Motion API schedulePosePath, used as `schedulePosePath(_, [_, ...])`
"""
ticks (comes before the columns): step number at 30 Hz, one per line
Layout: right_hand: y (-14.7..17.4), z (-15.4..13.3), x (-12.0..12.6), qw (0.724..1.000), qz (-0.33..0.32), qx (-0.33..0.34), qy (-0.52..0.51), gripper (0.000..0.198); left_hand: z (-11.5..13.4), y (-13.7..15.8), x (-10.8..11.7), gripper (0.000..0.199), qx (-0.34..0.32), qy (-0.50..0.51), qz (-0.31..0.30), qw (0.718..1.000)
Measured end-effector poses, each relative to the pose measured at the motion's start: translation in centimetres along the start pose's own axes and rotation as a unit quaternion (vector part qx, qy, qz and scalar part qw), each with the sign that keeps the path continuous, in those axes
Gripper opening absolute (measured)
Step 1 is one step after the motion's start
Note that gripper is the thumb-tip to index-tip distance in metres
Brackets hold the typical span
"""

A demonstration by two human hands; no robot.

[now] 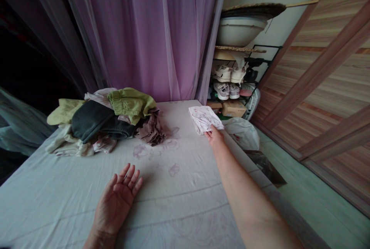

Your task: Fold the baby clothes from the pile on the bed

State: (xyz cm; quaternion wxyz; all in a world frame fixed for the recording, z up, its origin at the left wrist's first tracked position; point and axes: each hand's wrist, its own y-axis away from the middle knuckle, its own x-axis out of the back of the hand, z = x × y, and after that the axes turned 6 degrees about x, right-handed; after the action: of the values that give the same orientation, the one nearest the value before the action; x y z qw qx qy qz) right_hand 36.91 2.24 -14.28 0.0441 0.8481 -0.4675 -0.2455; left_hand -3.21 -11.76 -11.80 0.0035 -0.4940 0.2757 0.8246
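My right hand (pixel 215 135) reaches to the far right corner of the bed and grips the near edge of a folded white cloth with a pink floral print (pixel 204 118). The thumb lies on top and the fingers go partly under it. My left hand (pixel 119 197) is palm up over the near part of the sheet, fingers stretched out, holding nothing. Beyond it, at the far left, lies a heap of loose clothes: green shorts (pixel 128 102), a dark grey garment (pixel 91 120), a brown ruffled garment (pixel 152 128) and several pale pieces.
The bed has a pale floral sheet (pixel 179 187). Purple curtains (pixel 138 37) hang along its far side. To the right stand a rack with shoes (pixel 227 90) and a white basin (pixel 241 31), a white plastic bag (pixel 244 131) on the floor, and a wooden wardrobe (pixel 323 75).
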Motion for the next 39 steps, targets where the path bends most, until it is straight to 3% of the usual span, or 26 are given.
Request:
schedulePosePath(10, [3.3,1.6,1.3,0.997,-0.005,0.073,0.019,0.015,-0.1,0.0,0.0,0.037,-0.006,-0.010,-0.001,1.000])
schedulePosePath(20, [8.2,2.7,2.5,0.969,-0.109,0.196,0.104,0.029,-0.1,-0.4,0.6,0.038,-0.001,-0.011,-0.039,0.999])
schedulePosePath(26, [11.1,3.5,2.9,0.934,-0.162,0.252,0.197,0.015,-0.3,-0.5,1.1,0.040,-0.008,-0.006,-0.081,0.997])
schedulePosePath(32, [13.5,4.8,3.0,0.837,-0.183,0.342,0.387,0.012,-0.7,-0.5,0.8,0.029,-0.016,0.010,-0.080,0.997])
schedulePosePath(39, [15.7,6.2,3.3,0.807,-0.219,0.366,0.409,0.020,-0.7,-0.4,0.5,0.025,-0.015,0.033,-0.072,0.997])
